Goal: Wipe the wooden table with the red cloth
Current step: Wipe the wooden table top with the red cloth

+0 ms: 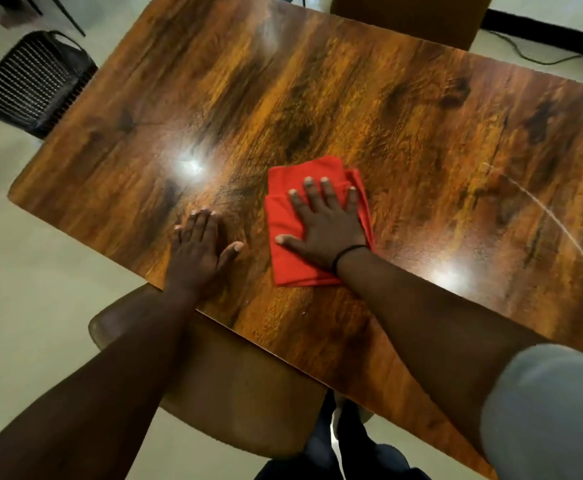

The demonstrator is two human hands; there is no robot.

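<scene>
Red cloth (285, 233), folded, lies under the flat right hand (324, 225); left hand (198, 252) flat on wooden table (318, 98).

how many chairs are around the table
3 in view: a black slatted chair at the table's left end, a brown chair at the near edge below the arms, and a brown one at the far edge. Others may be out of frame.

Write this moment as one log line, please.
task: wipe table | right hand: flat on red cloth | left hand: flat on wooden table | streak at right
</scene>
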